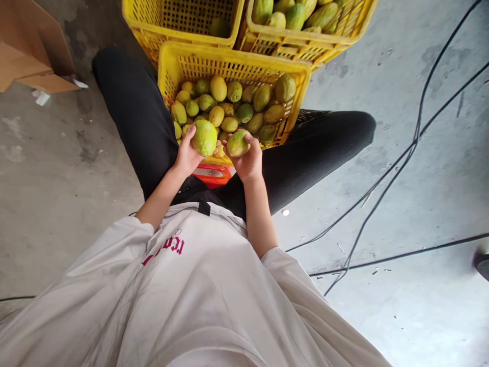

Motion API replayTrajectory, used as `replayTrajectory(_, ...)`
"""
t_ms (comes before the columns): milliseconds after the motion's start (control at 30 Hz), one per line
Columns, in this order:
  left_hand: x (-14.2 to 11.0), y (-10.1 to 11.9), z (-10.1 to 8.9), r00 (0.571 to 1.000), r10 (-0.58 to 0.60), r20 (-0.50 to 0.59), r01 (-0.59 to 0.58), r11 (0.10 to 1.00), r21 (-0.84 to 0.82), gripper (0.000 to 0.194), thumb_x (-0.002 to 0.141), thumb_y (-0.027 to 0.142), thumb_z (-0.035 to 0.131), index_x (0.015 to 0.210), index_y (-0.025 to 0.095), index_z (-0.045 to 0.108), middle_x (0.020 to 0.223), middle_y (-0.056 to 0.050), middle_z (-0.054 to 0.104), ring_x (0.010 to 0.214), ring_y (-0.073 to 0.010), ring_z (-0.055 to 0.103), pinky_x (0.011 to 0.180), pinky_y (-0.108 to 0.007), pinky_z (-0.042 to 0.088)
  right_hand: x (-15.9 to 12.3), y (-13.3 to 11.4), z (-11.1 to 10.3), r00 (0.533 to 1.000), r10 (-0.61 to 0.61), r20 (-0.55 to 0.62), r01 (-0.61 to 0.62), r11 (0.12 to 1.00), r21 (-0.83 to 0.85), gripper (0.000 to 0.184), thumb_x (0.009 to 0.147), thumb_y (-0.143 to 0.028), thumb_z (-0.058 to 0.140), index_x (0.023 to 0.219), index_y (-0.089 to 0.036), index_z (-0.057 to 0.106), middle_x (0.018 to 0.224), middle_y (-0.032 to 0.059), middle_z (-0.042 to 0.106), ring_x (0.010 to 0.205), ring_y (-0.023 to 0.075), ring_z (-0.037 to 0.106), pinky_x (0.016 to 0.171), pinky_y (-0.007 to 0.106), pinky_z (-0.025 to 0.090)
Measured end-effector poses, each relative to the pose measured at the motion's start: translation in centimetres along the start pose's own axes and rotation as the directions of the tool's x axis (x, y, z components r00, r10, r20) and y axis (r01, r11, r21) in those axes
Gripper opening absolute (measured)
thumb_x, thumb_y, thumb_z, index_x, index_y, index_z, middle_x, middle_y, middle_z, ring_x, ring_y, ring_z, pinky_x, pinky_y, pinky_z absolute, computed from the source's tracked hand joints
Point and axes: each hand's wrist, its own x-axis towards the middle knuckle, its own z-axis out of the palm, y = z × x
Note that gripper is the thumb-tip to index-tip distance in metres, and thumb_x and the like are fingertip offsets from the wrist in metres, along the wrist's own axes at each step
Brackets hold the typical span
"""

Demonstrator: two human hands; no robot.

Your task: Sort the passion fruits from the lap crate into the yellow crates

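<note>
My left hand (188, 155) is wrapped round a yellow-green papaya (205, 138), held over the near edge of a yellow plastic crate (233, 57). Close beside it, my right hand (248, 159) grips a second, smaller papaya (237, 143), its thumb on the fruit's right side. The two fruits are slightly apart. Below them in the crate lie several green and yellow papayas (218, 88) in a loose heap. The crate stands between my knees, and my hands hide part of its near rim.
Behind stand two more yellow crates: the left one (183, 31) holds a dark green fruit (219, 27), the right one (305, 43) several papayas (295, 17). An orange-red plastic piece (214, 175) shows beneath my hands. A cardboard box (34, 46) is at left; black cables (416, 137) cross the right floor.
</note>
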Motion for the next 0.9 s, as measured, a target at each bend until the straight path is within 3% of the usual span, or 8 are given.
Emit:
replayTrajectory(200,-0.2,0.2,0.3,0.999,0.035,-0.005,-0.035,0.995,-0.092,0.049,0.114,0.048,0.061,0.16,0.037,0.074,0.142,-0.003,0.088,0.154,-0.0375,0.079,0.12,-0.051,0.071,0.0,-0.5,0.5,0.998,0.026,0.049,-0.03,0.995,0.1,0.024,0.097,-0.05,0.083,0.11,-0.032,0.072,0.111,0.0019,0.088,0.133,0.0351,0.087,0.102,0.052,0.079)
replayTrajectory(300,-0.1,0.0,0.4,0.999,0.036,-0.017,-0.037,0.997,-0.063,0.042,0.115,0.042,0.06,0.155,0.037,0.075,0.143,-0.003,0.087,0.15,-0.0347,0.08,0.114,-0.047,0.074,0.0,-0.5,0.6,0.999,0.042,0.024,-0.044,0.996,0.073,0.023,0.099,-0.05,0.082,0.11,-0.032,0.073,0.11,0.0014,0.087,0.137,0.0341,0.085,0.101,0.049,0.079)
replayTrajectory(433,-0.1,-0.2,0.5,0.997,0.057,-0.043,-0.059,0.998,-0.038,0.032,0.114,0.036,0.068,0.146,0.039,0.075,0.145,0.0,0.085,0.153,-0.0296,0.078,0.11,-0.042,0.075,0.0,-0.1,0.4,0.999,0.033,-0.039,-0.034,0.999,-0.014,0.029,0.097,-0.056,0.084,0.113,-0.034,0.074,0.114,-0.0001,0.085,0.127,0.0298,0.085,0.088,0.038,0.078)
replayTrajectory(667,-0.2,-0.4,0.3,0.996,0.071,-0.05,-0.072,0.997,-0.019,0.028,0.109,0.034,0.075,0.136,0.039,0.076,0.146,0.002,0.088,0.177,-0.0355,0.054,0.134,-0.05,0.059,0.1,0.4,-0.1,0.998,0.034,-0.046,-0.037,0.997,-0.062,0.021,0.101,-0.047,0.084,0.112,-0.033,0.073,0.108,-0.0016,0.081,0.113,0.0253,0.083,0.082,0.032,0.076)
replayTrajectory(800,-0.1,-0.4,0.3,0.995,0.083,-0.048,-0.084,0.996,-0.02,0.012,0.109,0.027,0.073,0.117,0.036,0.071,0.136,0.002,0.089,0.165,-0.0315,0.066,0.126,-0.044,0.062,0.3,0.7,-0.2,0.998,0.017,-0.053,-0.019,0.999,-0.041,0.026,0.094,-0.047,0.087,0.111,-0.033,0.073,0.108,-0.0015,0.081,0.111,0.0253,0.084,0.078,0.031,0.075)
replayTrajectory(900,0.0,-0.4,0.5,0.994,0.093,-0.052,-0.097,0.993,-0.068,0.008,0.113,0.025,0.067,0.116,0.032,0.067,0.129,0.002,0.088,0.153,-0.0273,0.077,0.121,-0.042,0.064,0.3,0.4,-0.2,0.999,0.012,-0.04,-0.013,1.0,-0.023,0.029,0.094,-0.052,0.089,0.111,-0.034,0.073,0.111,-0.0021,0.083,0.121,0.0267,0.085,0.083,0.032,0.077)
